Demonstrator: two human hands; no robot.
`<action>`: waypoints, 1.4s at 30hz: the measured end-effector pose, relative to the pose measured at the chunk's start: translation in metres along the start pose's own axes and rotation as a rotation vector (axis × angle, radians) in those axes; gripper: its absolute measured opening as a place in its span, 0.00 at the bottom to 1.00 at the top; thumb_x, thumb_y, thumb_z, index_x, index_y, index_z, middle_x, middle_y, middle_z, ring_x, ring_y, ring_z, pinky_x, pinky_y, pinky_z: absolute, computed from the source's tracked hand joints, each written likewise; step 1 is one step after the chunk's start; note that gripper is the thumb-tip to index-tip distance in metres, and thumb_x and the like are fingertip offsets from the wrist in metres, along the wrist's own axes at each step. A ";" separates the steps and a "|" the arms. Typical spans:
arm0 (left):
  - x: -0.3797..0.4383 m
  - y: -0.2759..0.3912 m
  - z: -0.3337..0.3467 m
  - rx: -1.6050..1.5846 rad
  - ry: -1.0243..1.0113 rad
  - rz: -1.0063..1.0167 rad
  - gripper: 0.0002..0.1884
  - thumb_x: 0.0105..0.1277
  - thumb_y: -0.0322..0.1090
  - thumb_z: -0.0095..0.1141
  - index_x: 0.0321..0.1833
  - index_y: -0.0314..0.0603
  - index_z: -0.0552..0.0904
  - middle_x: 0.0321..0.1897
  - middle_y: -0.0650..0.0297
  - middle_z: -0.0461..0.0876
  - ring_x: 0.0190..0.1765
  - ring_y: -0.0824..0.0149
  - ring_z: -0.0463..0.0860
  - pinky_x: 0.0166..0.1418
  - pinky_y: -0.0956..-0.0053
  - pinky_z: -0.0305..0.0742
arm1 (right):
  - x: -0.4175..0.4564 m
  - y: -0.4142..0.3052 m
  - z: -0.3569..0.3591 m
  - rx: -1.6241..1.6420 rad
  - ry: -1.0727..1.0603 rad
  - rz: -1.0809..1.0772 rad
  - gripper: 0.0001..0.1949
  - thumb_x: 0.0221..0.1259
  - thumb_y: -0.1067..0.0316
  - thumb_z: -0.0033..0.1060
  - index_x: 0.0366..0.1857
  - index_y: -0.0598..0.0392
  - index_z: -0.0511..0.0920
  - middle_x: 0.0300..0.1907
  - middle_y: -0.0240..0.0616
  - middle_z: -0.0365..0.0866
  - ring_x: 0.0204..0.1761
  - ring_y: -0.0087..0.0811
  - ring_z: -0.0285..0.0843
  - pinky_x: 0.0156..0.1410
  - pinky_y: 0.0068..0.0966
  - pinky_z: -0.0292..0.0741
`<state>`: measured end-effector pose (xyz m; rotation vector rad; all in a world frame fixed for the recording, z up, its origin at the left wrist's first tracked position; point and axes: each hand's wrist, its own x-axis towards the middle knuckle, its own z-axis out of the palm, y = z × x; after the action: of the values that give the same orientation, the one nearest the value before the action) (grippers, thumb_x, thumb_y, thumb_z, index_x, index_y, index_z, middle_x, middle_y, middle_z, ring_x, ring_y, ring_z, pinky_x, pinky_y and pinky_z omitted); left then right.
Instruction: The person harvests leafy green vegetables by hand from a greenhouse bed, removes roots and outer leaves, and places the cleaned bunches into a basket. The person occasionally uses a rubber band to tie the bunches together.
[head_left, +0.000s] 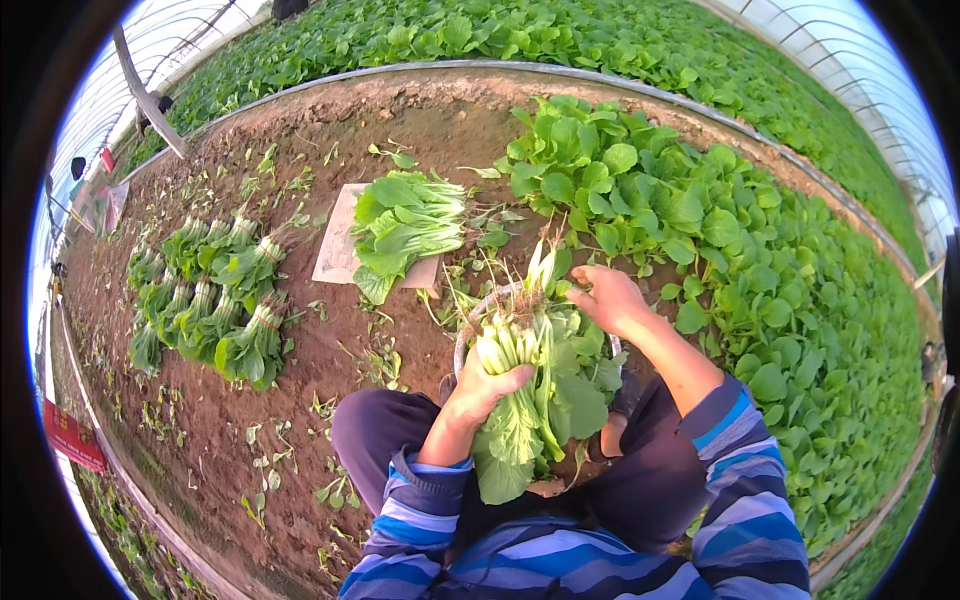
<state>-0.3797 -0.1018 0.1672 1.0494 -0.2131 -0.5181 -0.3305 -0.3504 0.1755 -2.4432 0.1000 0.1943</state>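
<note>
My left hand (484, 390) is closed around a bunch of leafy greens (514, 435), with the pale stems and soil-covered roots pointing away from me and the leaves hanging toward my lap. Close to the right of the roots, my right hand (604, 296) has its thumb and fingers curled toward each other; whether they pinch a leaf or stem is unclear. Beneath the bunch is a round container (460, 349), mostly hidden, with more greens (589, 405) at its right side. A loose pile of greens (409, 225) lies on a pale board (335, 247) beyond my left hand.
Several tied bundles of greens (251, 345) rest on the soil at the left. Greens (720, 225) cover the right side. Leaf scraps (274, 450) litter the soil. A curved border strip (480, 66) crosses the far side, and a post (146, 94) leans at the upper left.
</note>
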 end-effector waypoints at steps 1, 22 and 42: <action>-0.001 0.001 -0.002 0.014 0.001 0.004 0.19 0.58 0.29 0.68 0.53 0.36 0.83 0.43 0.70 0.84 0.45 0.73 0.81 0.54 0.75 0.76 | 0.002 -0.016 -0.009 0.296 0.004 -0.036 0.23 0.66 0.51 0.68 0.54 0.60 0.81 0.47 0.44 0.88 0.50 0.35 0.85 0.55 0.30 0.78; 0.001 0.008 -0.030 -0.118 0.175 0.101 0.24 0.59 0.29 0.65 0.60 0.35 0.78 0.47 0.63 0.83 0.48 0.68 0.84 0.55 0.70 0.80 | -0.002 -0.012 -0.072 1.228 0.215 -0.054 0.13 0.73 0.56 0.60 0.46 0.55 0.80 0.43 0.43 0.85 0.46 0.39 0.86 0.50 0.42 0.85; 0.004 0.000 -0.034 -0.082 0.194 0.114 0.25 0.59 0.31 0.65 0.60 0.33 0.77 0.47 0.59 0.84 0.47 0.65 0.85 0.55 0.68 0.81 | -0.012 -0.018 -0.069 1.365 0.240 0.061 0.14 0.70 0.57 0.65 0.44 0.57 0.78 0.38 0.43 0.84 0.37 0.38 0.84 0.45 0.38 0.84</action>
<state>-0.3619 -0.0777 0.1505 0.9939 -0.0790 -0.3172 -0.3319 -0.3803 0.2415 -1.0886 0.2953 -0.1287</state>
